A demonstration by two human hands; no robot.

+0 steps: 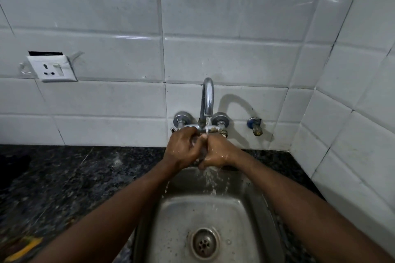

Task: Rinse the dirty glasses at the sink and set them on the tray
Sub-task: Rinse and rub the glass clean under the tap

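From my seat the whole job sits in one knot under the tap (207, 96): the left hand (183, 149) and right hand (218, 153) are pressed knuckle to knuckle over the back edge of the sink (171, 220). The stream of water (207, 124) lands right on the seam between them. Between the palms I can make out only a pale, see-through sliver, which I take to be the glass (202, 151). It seems to lie crosswise, its long axis running from one palm to the other, though too little shows to be sure. The left hand's fingers are curled closely round it from the left. The right hand's fingers are bunched tight against it, but I cannot tell whether they wrap the outside or reach into the mouth. Both hands are equally near, so either could carry it off. The tray is not in view, so I judge rinsing is under way and the set-down will need a turn away from the sink first, perhaps toward the dark counter (64, 177) on the left
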